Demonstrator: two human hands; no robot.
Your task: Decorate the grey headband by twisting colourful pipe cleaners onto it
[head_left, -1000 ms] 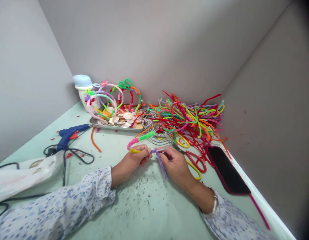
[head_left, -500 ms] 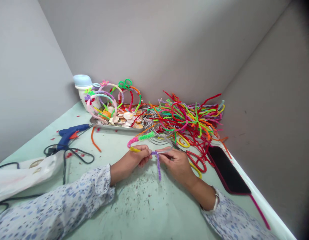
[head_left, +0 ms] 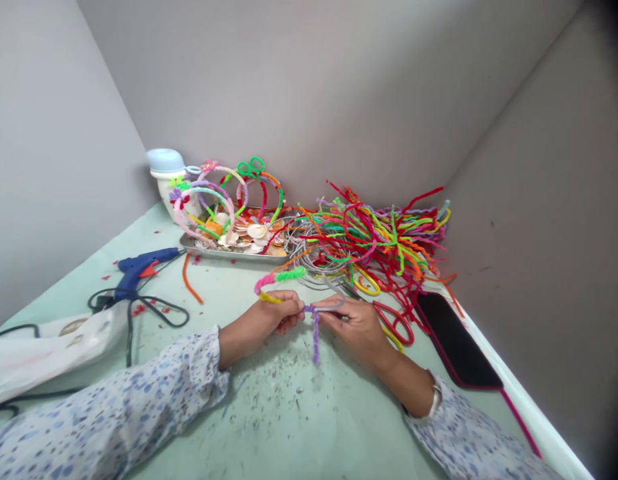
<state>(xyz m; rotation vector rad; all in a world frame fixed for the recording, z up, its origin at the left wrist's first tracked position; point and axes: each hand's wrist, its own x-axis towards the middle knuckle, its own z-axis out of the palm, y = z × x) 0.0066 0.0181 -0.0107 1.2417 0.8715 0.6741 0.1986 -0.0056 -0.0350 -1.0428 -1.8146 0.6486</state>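
Note:
My left hand (head_left: 269,320) is closed in a pinch on a wire hoop, partly wrapped in green, pink and yellow pipe cleaner (head_left: 291,274). Between my hands, a purple pipe cleaner (head_left: 316,340) winds around the wire, and its loose end hangs down over the table. Thumb and fingers of my right hand (head_left: 356,327) press together on the bare grey wire (head_left: 333,307) just right of the purple winding. Whether those fingertips also hold the purple strand is hard to see.
Behind my hands stand a metal tray (head_left: 233,256) of shells with finished hoops (head_left: 203,193), and a heap of pipe cleaners (head_left: 379,233). A blue glue gun (head_left: 139,263) lies left, with its cord. Red-handled scissors (head_left: 396,323) and a dark phone (head_left: 456,340) lie right.
The hanging purple end has swung slightly left. The bare wire and green end of the hoop have shifted a little; both hands keep their grip in nearly the same place.

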